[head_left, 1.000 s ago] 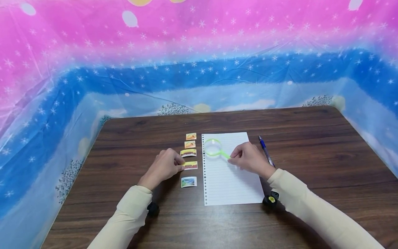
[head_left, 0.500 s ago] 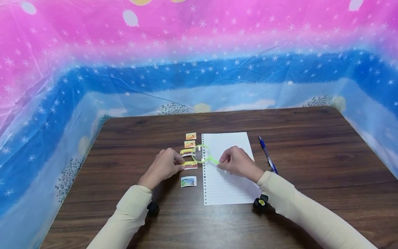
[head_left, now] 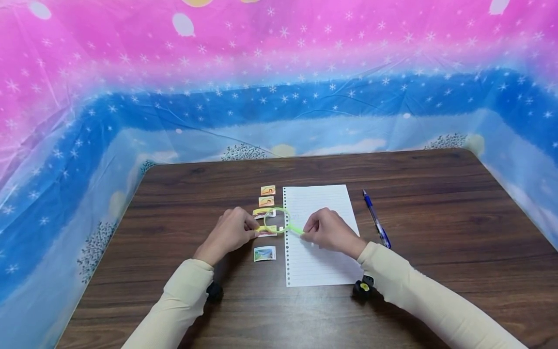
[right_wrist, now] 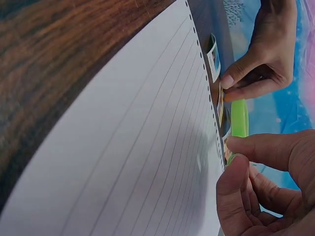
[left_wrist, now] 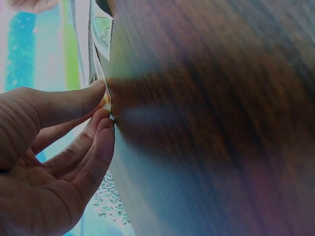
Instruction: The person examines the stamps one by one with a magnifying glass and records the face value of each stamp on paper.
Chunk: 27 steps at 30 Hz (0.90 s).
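Note:
In the head view, my right hand (head_left: 331, 230) pinches the handle of a green-rimmed magnifying glass (head_left: 295, 229). Its lens hangs over part of two yellow-and-red postage stamps and the paper's punched edge. My left hand (head_left: 227, 233) pinches the left edge of the nearer yellow-and-red stamp (head_left: 267, 234) between thumb and fingers. The farther one (head_left: 259, 213) lies just beyond it. A blue-green landscape stamp (head_left: 264, 253) lies nearer me; its toothed edge (left_wrist: 102, 32) shows in the left wrist view. Two small orange stamps (head_left: 268, 190) top the column.
A sheet of lined, punched paper (head_left: 320, 271) lies right of the stamps, under my right hand. Beyond its right edge is a blue pen (head_left: 377, 218). The dark wooden table (head_left: 436, 203) is backed by a pink-and-blue printed cloth (head_left: 279, 87).
My right hand has moved left and slightly nearer me, bringing the magnifying glass from over the paper to over the yellow-and-red stamps. The left hand stays in place.

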{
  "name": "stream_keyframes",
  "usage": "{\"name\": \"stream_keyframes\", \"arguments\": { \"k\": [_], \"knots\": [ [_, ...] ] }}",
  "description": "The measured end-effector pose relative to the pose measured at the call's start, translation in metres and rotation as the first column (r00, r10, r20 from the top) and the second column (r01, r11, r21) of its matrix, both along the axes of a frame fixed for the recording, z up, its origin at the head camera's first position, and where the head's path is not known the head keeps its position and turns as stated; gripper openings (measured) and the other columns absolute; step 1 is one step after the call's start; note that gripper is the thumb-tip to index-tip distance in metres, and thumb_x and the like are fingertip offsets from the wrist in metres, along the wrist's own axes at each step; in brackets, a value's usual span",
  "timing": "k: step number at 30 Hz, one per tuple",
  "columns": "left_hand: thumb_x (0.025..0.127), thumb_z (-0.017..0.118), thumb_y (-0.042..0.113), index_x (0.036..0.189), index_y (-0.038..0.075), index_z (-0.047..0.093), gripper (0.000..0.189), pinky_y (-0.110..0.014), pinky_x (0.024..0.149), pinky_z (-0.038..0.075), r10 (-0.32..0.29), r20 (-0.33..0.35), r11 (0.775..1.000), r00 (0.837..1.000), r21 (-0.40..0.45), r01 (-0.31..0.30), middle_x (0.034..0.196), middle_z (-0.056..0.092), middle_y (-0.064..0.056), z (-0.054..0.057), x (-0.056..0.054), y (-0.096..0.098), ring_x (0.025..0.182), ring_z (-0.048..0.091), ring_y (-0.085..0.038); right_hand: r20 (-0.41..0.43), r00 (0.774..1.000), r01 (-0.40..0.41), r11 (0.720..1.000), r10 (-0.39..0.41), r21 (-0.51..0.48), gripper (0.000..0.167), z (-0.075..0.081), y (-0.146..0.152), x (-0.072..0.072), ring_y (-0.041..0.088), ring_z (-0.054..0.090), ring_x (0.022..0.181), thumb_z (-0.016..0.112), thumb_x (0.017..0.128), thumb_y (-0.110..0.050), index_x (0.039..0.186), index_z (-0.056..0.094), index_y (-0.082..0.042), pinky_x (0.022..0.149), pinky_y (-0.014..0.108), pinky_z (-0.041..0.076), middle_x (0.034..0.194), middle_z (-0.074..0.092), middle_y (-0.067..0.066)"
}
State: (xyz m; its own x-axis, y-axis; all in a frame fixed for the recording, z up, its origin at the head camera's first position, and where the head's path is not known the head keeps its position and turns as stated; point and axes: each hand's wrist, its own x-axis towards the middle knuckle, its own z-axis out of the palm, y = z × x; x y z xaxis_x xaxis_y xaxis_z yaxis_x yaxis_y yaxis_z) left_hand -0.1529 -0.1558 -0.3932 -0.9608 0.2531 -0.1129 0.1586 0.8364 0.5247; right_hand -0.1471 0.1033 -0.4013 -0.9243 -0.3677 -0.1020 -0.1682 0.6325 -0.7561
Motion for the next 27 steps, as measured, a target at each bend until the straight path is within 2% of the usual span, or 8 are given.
{"name": "stream_keyframes", "arguments": {
  "k": [27],
  "knots": [
    [0.089, 0.079, 0.007, 0.102, 0.008, 0.082, 0.014, -0.035, 0.072, 0.055, 0.005, 0.012, 1.000, 1.000, 0.002, -0.005, 0.096, 0.075, -0.005, 0.0012, -0.0015, 0.0025, 0.082, 0.065, -0.015, 0.018, 1.000, -0.026, 1.000, 0.026, 0.003, 0.008, -0.0059, -0.0047, 0.0005, 0.011, 0.057, 0.050, 0.078, 0.086, -0.004, 0.080, 0.073, -0.004, 0.050, 0.026, 0.049, 0.064, 0.063, -0.001]
  ]
}}
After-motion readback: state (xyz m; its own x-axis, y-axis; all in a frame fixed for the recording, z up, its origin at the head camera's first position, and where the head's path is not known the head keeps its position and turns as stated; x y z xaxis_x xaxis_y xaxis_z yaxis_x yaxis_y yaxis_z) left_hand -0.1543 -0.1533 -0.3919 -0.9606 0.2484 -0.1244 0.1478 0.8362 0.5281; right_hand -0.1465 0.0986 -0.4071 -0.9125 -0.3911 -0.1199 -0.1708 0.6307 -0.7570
